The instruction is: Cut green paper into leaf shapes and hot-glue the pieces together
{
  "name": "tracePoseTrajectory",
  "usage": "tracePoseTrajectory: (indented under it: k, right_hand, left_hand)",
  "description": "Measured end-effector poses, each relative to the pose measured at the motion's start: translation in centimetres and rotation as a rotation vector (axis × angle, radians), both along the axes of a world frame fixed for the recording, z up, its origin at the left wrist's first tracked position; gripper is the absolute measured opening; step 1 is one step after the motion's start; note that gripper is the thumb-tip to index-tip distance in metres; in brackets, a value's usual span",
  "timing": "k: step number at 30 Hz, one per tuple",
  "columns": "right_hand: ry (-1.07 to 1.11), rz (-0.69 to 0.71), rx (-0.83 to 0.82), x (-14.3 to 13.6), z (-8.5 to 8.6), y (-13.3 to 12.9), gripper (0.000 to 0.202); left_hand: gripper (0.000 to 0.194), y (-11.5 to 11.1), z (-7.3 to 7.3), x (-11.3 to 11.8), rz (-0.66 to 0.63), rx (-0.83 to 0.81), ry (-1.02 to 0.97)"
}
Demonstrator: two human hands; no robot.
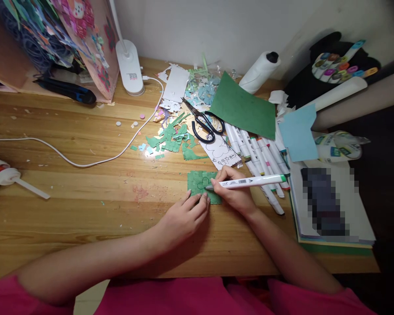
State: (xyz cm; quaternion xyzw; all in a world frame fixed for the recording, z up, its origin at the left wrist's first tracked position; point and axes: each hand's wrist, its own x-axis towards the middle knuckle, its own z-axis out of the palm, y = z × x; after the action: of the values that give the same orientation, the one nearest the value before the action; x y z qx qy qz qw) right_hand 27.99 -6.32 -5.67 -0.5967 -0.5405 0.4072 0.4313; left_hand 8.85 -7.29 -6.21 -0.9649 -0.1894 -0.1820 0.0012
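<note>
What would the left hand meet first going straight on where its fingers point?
Touching the small green card, the left hand would probably next meet the white marker in the right hand, though depth is unclear.

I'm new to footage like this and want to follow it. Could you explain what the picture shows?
There is no machine: these are a person's own bare hands, seen from a camera worn on the head, looking forward and down. The right hand holds a white marker, its tip at a small green paper piece with a drawn outline. The left hand rests at the piece's near edge. Beyond them on the wooden table lie black-handled scissors, green scraps, more markers and a larger green sheet.
</note>
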Motion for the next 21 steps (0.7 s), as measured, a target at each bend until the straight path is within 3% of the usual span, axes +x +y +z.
tracePoseTrajectory:
  k: [5,21]
  right_hand:
    - [0.099,-0.145,0.085,0.3,0.1,0.2,0.028]
    - [-0.154,-0.032,-0.005,-0.5,-0.3,-0.9,0.029]
  left_hand:
    - [0.034,-0.1,-0.3,0.0,0.004,0.006,0.037]
    - [0.034,0.1,-0.2,-0.1,-0.036,0.026,0.017]
